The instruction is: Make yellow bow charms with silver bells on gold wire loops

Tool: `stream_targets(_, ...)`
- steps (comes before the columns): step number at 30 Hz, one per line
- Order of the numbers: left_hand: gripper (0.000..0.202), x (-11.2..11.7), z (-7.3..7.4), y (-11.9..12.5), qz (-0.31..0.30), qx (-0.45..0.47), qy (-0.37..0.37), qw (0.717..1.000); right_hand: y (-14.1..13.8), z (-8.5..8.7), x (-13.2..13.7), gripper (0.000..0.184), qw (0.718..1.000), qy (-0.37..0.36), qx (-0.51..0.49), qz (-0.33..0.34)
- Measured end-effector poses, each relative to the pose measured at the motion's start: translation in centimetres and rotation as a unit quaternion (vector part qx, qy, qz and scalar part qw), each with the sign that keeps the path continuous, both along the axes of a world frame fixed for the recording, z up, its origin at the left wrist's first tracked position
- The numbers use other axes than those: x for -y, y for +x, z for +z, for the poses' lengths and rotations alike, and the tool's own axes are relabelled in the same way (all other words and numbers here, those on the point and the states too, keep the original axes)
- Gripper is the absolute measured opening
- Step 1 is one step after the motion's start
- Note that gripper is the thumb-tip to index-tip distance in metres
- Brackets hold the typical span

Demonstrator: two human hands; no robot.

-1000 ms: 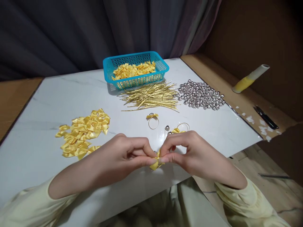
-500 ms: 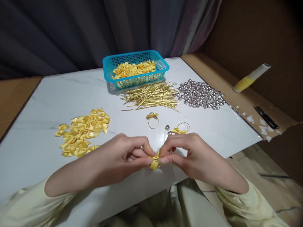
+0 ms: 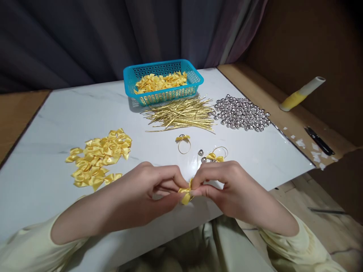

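Observation:
Over the front of the table, a yellow ribbon bow (image 3: 186, 197) is pinched between my two hands. My left hand (image 3: 157, 189) grips its left side with thumb and forefinger. From the right, my right hand (image 3: 224, 185) pinches the bow, its fingertips hiding part of it. Just beyond my right hand lie a bow with a gold loop (image 3: 214, 156) and a few silver heart beads (image 3: 200, 152). Farther back, another bow on a round gold loop (image 3: 183, 139) carries a silver bead.
Loose yellow bows (image 3: 104, 151) lie at left. A blue basket (image 3: 163, 93) of bows stands at the back, behind gold wire ties (image 3: 180, 115). Silver beads (image 3: 241, 113) are heaped at right. Black tweezers or scissors (image 3: 319, 140), paper scraps and a yellow-white tube (image 3: 302, 94) are on the brown side surface.
My left thumb and wrist have shifted slightly, and the bow has turned a little between my fingers. My right hand stays nearly in place.

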State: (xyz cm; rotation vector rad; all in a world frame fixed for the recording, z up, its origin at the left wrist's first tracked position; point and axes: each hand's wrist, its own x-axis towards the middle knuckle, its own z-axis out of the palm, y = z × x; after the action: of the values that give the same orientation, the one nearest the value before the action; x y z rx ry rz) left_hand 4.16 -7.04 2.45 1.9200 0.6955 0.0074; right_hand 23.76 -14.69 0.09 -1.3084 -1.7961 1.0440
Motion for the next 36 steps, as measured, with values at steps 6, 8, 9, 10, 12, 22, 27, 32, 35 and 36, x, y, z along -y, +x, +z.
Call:
stream_targets(6, 0.009, 0.1, -0.1, 0.2, 0.02, -0.006, -0.006, 1.0, -0.1, -0.3, 0.0, 0.019, 1.0, 0.005, 0.005, -0.008)
stream_targets(8, 0.012, -0.1, -0.3, 0.2, 0.009, -0.01, 0.019, 1.0, -0.1, -0.3, 0.0, 0.02, 1.0, -0.001, 0.007, -0.011)
stream_targets(9, 0.014, -0.2, -0.4, 0.1, 0.003, -0.012, 0.03, 0.999, -0.1, -0.4, 0.1, 0.019, 1.0, -0.003, 0.006, -0.011)
stream_targets(10, 0.015, -0.3, -0.4, 0.1, 0.0, -0.014, 0.038, 0.999, 0.0, -0.4, 0.1, 0.018, 1.0, -0.005, 0.006, -0.011)
stream_targets(12, 0.017, -0.4, -0.4, 0.1, 0.0, -0.02, 0.043, 0.999, 0.0, -0.3, 0.1, 0.013, 1.0, -0.002, 0.009, -0.012)
stream_targets(22, 0.018, -0.4, 0.8, 0.6, 0.061, -0.062, -0.071, 0.994, -0.2, -0.6, 0.9, 0.012, 0.997, 0.074, 0.003, -0.011)
stream_targets(27, 0.017, -0.8, 0.8, 0.7, 0.05, -0.069, -0.124, 0.989, -0.4, -0.7, 1.5, 0.02, 0.99, 0.132, 0.044, -0.006)
stream_targets(32, 0.016, -1.3, 0.4, 0.5, 0.041, -0.045, -0.147, 0.987, -0.4, -0.9, 1.7, 0.029, 0.986, 0.147, 0.073, 0.002)
stream_targets(35, 0.015, -1.2, 0.3, 0.3, 0.036, -0.034, -0.137, 0.989, -0.3, -1.0, 1.5, 0.029, 0.986, 0.151, 0.065, -0.002)
stream_targets(36, 0.015, -1.1, 0.3, 0.3, 0.035, -0.032, -0.132, 0.99, -0.3, -1.0, 1.5, 0.029, 0.986, 0.152, 0.063, -0.002)
